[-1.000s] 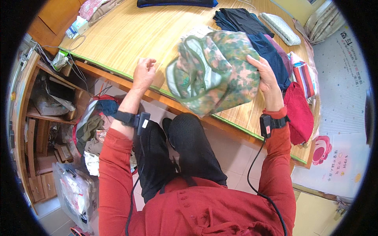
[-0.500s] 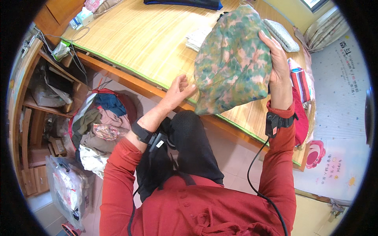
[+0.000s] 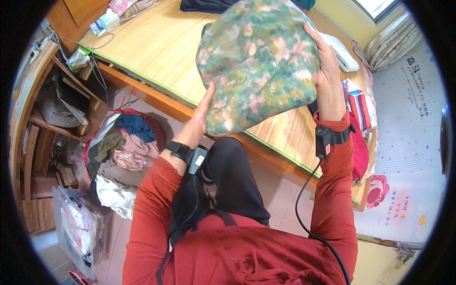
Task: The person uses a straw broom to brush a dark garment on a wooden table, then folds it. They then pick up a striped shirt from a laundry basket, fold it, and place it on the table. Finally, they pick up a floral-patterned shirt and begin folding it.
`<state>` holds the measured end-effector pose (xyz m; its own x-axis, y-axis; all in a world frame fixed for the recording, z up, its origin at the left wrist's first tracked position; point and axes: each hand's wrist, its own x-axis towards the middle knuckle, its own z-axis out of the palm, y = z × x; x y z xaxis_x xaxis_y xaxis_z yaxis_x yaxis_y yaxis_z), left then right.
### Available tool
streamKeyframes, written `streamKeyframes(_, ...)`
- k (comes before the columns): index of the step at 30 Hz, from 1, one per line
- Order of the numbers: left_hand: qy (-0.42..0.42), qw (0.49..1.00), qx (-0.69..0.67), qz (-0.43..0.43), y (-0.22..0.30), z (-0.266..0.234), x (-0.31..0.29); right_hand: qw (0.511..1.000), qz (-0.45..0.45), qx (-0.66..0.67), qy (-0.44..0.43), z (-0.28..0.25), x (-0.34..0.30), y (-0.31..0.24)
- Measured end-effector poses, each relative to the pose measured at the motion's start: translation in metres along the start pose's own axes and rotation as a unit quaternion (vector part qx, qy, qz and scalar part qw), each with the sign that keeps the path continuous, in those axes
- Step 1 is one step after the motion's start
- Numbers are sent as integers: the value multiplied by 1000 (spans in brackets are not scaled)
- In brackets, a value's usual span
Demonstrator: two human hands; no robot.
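A bundle of green, tan and pink camouflage cloth (image 3: 261,66) is held up in front of me above the bed mat; whether it is a garment or something else I cannot tell. My right hand (image 3: 328,71) grips its right edge, with the thumb on the near face and the other fingers hidden behind. At the lower left edge, my left hand (image 3: 202,114) has its thumb against the near side; its fingers are hidden behind the cloth. Both wrists wear black straps with small boxes.
Beneath the cloth is a bed with a bamboo mat (image 3: 147,52). Dark folded cloth (image 3: 204,5) lies at the far edge, striped fabric (image 3: 358,109) at the right. On the floor to the left stands a basket of clothes (image 3: 121,156), beside wooden shelves (image 3: 57,118) and a clear plastic bag (image 3: 78,223).
My left hand has come up from beside the cloth to its left edge. The cloth has moved left and looks broader. My right hand has shifted slightly left with it.
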<state>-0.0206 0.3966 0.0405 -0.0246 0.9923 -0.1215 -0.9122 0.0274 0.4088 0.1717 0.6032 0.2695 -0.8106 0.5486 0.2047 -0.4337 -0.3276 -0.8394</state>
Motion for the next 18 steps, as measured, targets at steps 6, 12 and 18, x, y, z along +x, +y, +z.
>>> streamKeyframes(6,133,956,256,60,58,-48,-6,920,82,-308,228,-135,-68,86)
streamKeyframes(12,160,891,412,102,53,-66,-13,703,19,-692,162,-182,-101,134)
streamKeyframes(18,156,950,255,85,59,-61,-15,765,-77,-637,-52,-74,-19,167)
